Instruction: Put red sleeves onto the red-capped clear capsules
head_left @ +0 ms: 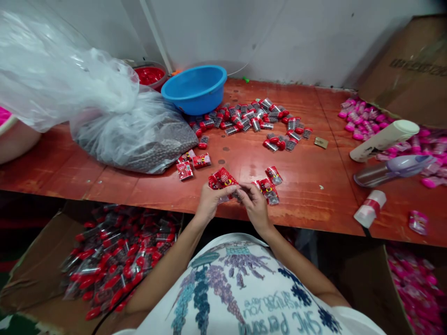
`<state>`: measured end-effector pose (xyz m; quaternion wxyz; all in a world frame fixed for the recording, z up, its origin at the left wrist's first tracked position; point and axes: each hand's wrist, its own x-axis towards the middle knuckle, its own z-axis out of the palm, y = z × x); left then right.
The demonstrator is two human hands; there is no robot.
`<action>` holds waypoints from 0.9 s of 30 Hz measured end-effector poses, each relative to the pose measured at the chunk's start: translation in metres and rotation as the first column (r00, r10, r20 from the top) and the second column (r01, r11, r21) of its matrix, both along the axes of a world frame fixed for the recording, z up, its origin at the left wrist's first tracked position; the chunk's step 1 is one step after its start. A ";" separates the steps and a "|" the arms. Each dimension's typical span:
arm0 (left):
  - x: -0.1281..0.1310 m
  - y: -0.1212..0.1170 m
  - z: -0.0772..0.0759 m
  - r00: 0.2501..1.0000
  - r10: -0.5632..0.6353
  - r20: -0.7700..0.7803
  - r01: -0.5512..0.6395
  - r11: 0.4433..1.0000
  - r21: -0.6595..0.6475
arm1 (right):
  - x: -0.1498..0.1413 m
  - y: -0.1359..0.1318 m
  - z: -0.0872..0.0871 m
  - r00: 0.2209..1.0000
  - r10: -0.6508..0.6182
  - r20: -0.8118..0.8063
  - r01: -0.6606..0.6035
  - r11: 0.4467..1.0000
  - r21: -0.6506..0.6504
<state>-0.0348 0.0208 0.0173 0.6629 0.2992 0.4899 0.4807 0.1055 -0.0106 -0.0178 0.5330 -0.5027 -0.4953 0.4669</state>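
Observation:
My left hand (212, 201) is closed on a red printed packet (222, 178) above the table's front edge. My right hand (255, 207) pinches at the right end of that packet, its fingertips meeting those of the left; exactly what lies between them is partly hidden. Just beyond my right hand lie more red packets (274, 175) with clear lower parts. Left of my hands are several similar red packets (201, 160), beside a clear plastic bag (139, 135) full of small dark beads.
Behind stand a blue basin (195, 88) and a pile of red-capped clear containers (244, 116). At right are pink pieces (363, 116), a pale tumbler (384, 140), a clear bottle (391, 171) and a white roll (370, 208). Below left, a carton (38, 265) holds red-capped containers.

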 end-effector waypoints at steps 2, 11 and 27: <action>0.001 0.000 0.000 1.000 -0.005 -0.018 0.005 1.000 -0.011 | 0.002 0.001 -0.001 0.997 0.035 -0.074 -0.039 0.998 -0.050; 0.001 0.002 -0.010 0.997 -0.003 -0.080 0.002 1.000 -0.010 | 0.019 0.002 -0.020 0.974 0.184 -0.132 -0.196 0.977 -0.086; 0.018 -0.007 -0.017 0.996 0.010 -0.085 -0.008 1.000 0.016 | 0.021 -0.007 -0.012 0.992 0.123 -0.027 -0.124 0.991 -0.045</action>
